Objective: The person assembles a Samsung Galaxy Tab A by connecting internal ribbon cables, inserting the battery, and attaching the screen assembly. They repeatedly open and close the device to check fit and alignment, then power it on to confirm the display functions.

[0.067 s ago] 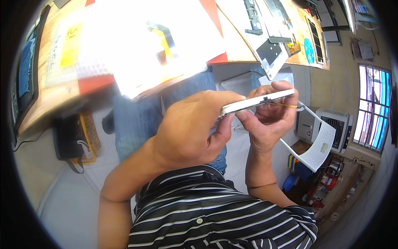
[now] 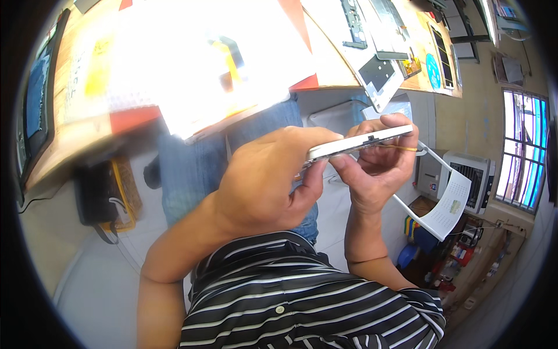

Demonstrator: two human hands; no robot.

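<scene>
A slim, flat white device (image 2: 358,142) spans the gap between the left hand (image 2: 261,174) and right hand (image 2: 381,171), seen nearly edge-on, sloping upward toward the right. A small dark notch marks its long edge; its underside, facing the thumbs, looks darker.

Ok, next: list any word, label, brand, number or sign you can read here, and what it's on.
Dark handwriting, left side of the bench: washed out by glare; not transcribed.
Small label on the white chair: too small to read.
Blue disc: pale marks, too small to read.
White device being held: no legible text.
</scene>
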